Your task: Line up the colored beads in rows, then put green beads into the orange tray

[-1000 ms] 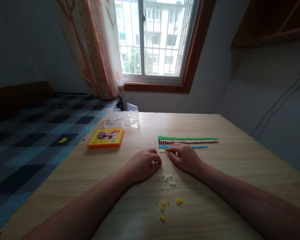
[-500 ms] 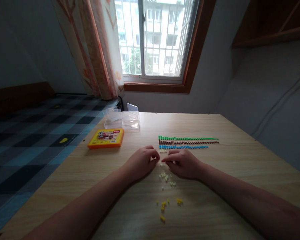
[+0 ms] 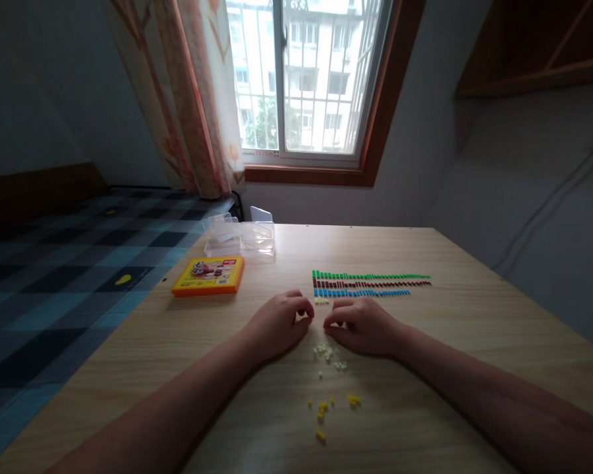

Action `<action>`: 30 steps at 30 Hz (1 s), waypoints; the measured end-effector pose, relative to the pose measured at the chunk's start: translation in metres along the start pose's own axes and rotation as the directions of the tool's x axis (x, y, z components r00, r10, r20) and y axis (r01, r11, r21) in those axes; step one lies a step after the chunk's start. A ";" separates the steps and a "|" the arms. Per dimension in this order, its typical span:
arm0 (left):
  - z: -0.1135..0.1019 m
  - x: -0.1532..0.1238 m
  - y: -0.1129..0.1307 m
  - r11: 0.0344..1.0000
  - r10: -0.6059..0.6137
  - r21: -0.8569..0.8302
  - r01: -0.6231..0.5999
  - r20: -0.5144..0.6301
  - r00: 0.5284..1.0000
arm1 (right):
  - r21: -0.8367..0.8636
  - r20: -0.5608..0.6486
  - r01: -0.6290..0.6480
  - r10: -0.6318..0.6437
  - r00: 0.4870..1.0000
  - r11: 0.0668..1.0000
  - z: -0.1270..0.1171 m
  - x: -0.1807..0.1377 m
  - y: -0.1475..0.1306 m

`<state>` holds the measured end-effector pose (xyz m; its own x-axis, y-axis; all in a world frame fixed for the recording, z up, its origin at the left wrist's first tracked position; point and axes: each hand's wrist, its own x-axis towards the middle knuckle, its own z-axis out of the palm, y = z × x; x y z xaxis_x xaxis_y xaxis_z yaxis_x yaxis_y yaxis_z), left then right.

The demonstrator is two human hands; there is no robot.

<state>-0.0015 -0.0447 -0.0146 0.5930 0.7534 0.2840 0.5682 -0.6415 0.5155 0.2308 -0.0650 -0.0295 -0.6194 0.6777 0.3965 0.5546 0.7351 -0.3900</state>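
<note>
My left hand [image 3: 282, 322] rests on the table with its fingers curled and thumb and forefinger brought together. Facing it across a small gap, my right hand [image 3: 363, 324] is closed in a pinch. What either pinch holds, if anything, is too small to make out. Just beyond the fingers, a short row of cream bricks [image 3: 321, 301] lies below rows of blue bricks [image 3: 360, 292], dark brown bricks [image 3: 366, 284] and green bricks [image 3: 366, 276]. Nearer me are a loose cluster of cream bricks [image 3: 328, 353] and several scattered yellow bricks [image 3: 323, 408].
An orange and yellow box [image 3: 208, 276] lies at the left of the wooden table [image 3: 178, 368]. Behind it stand clear plastic cases [image 3: 242, 237], some with raised lids. A bed with a checked cover [image 3: 79, 276] adjoins the table's left edge.
My right hand has drawn slightly to the right, and its forefinger has bent in from a straighter pose. My left hand has barely moved.
</note>
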 end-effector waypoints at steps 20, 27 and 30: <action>-0.005 0.002 -0.003 1.000 -0.019 -0.024 0.019 0.005 1.000 | -0.062 -0.067 -0.090 0.085 0.994 0.994 -0.004 -0.003 0.015; -0.004 0.002 -0.004 1.000 -0.019 -0.014 0.019 0.007 1.000 | -0.076 -0.047 -0.074 0.070 0.996 0.994 -0.007 -0.003 0.018; -0.004 0.002 -0.004 1.000 -0.018 -0.009 0.018 0.011 1.000 | -0.073 -0.061 -0.101 0.097 0.993 0.992 -0.006 -0.003 0.022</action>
<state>-0.0048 -0.0401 -0.0130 0.5893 0.7629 0.2658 0.5731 -0.6267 0.5280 0.2483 -0.0503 -0.0339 -0.5277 0.7456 0.4070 0.6533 0.6624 -0.3666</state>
